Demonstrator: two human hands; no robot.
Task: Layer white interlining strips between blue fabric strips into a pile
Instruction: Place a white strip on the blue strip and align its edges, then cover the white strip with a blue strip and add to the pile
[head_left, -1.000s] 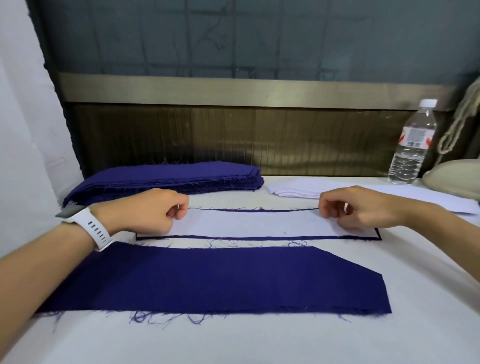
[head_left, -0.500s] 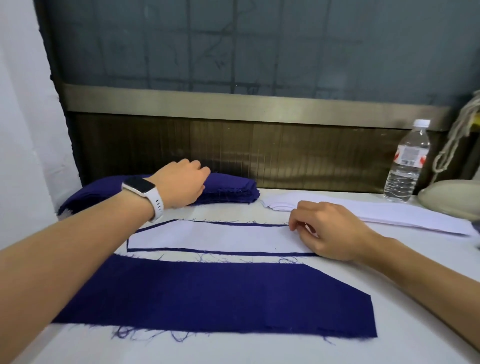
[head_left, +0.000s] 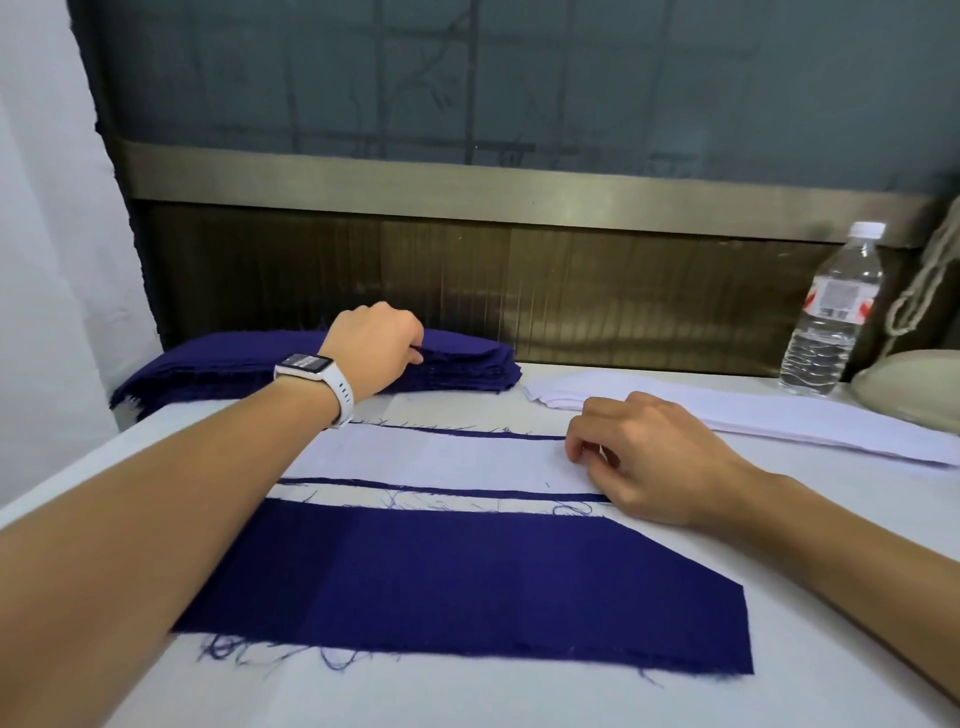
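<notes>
A white-strapped, dark-faced smartwatch (head_left: 310, 363) is worn on the bare left wrist.

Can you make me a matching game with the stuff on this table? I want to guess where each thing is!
Things:
1. water bottle
2. stack of blue strips
3. watch
4. white strip

Places:
A. strapped on the left wrist
B. far right, at the back
C. in the middle, pinched by the right hand
D. at the back left, under the left hand

Pairs: 1-B, 2-D, 3-A, 4-C.
</notes>
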